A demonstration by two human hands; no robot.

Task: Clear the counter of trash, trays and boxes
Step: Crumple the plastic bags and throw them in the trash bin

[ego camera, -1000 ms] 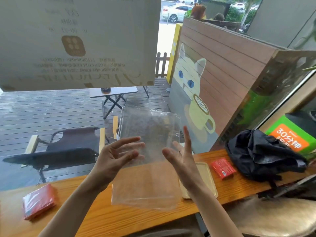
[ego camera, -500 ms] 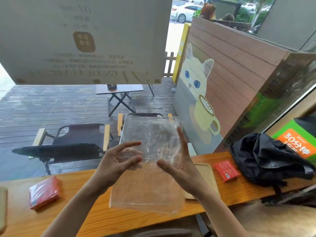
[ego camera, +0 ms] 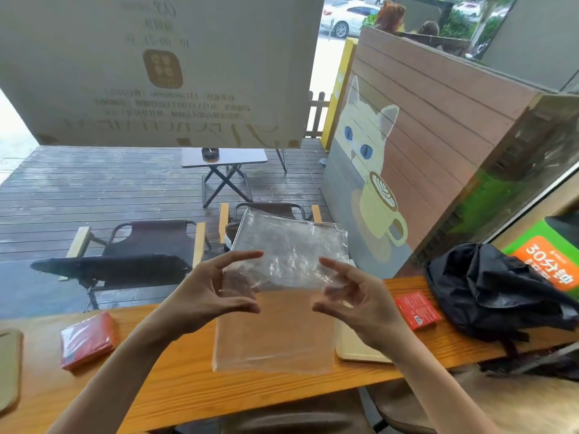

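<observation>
I hold a large clear plastic bag (ego camera: 291,245) upright above the wooden counter (ego camera: 175,383). My left hand (ego camera: 210,292) grips its left edge with curled fingers, some of them showing through the film. My right hand (ego camera: 357,302) grips the right edge the same way. The film is crumpled between the two hands, and its lower half hangs down in front of the counter. A cream tray (ego camera: 354,350) lies on the counter beneath my right wrist. One red packet (ego camera: 87,339) lies at the left and another red packet (ego camera: 415,310) at the right.
A black bag (ego camera: 488,292) sits slumped at the counter's right end. Another tray's edge (ego camera: 9,368) shows at the far left. The counter runs along a window with a large sign (ego camera: 156,67) on the glass; chairs and a folding table stand outside.
Both hands went from flat, spread fingers pressing the bag to curled fingers gripping it. The film between them has crumpled.
</observation>
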